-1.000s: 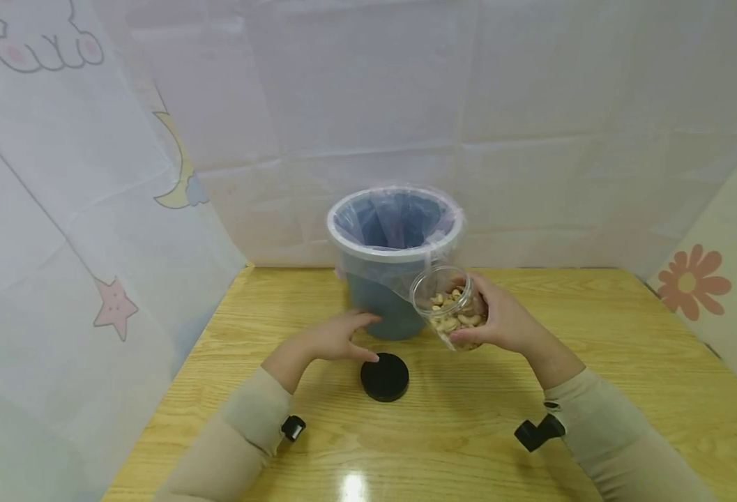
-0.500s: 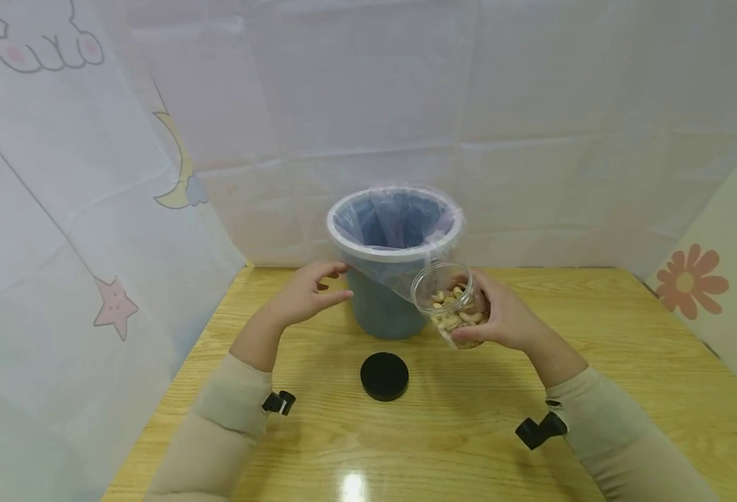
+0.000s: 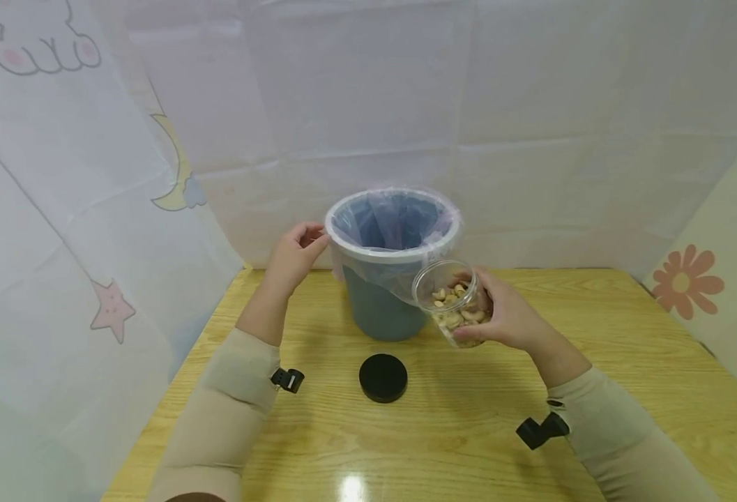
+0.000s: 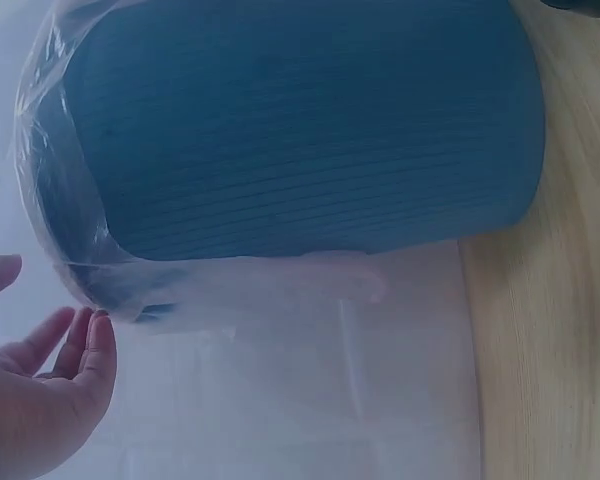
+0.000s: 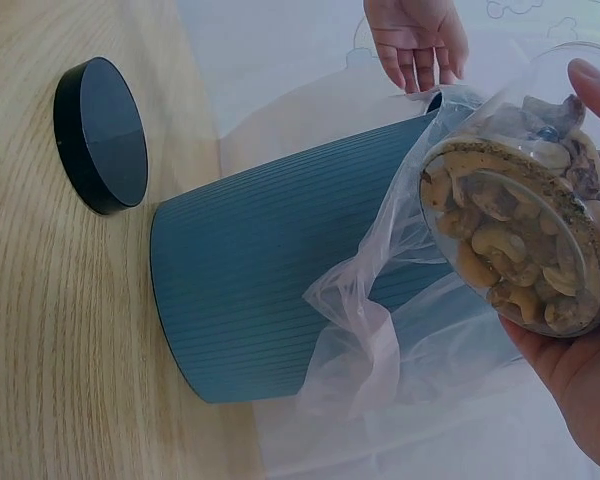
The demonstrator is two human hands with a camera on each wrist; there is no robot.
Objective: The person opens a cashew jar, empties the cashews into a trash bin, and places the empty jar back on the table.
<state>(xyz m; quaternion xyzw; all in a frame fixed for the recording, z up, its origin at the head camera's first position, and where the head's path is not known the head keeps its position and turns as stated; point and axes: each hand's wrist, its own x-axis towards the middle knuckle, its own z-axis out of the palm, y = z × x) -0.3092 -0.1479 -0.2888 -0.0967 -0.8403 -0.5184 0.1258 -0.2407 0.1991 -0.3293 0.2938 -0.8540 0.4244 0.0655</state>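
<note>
My right hand (image 3: 500, 310) grips a clear jar (image 3: 448, 303) of cashews, tilted with its mouth toward the bin. In the right wrist view the cashews (image 5: 520, 250) lie against the jar's bottom. A blue-grey trash bin (image 3: 383, 307) with a white rim stands upright behind, lined with a thin clear plastic bag (image 3: 368, 261) folded over the rim. At the bin's left rim is my left hand (image 3: 291, 258), fingertips right at the bag's edge. The left wrist view has its thumb apart from its loosely bent fingers (image 4: 98, 360).
A round black lid (image 3: 383, 378) lies on the wooden table (image 3: 456, 432) in front of the bin. Behind and on both sides hang printed cloth sheets (image 3: 368, 90), close to the table's back edge.
My left hand has moved from beside the black lid up and away from me to the bin's left rim. The right hand and jar have stayed nearly in place.
</note>
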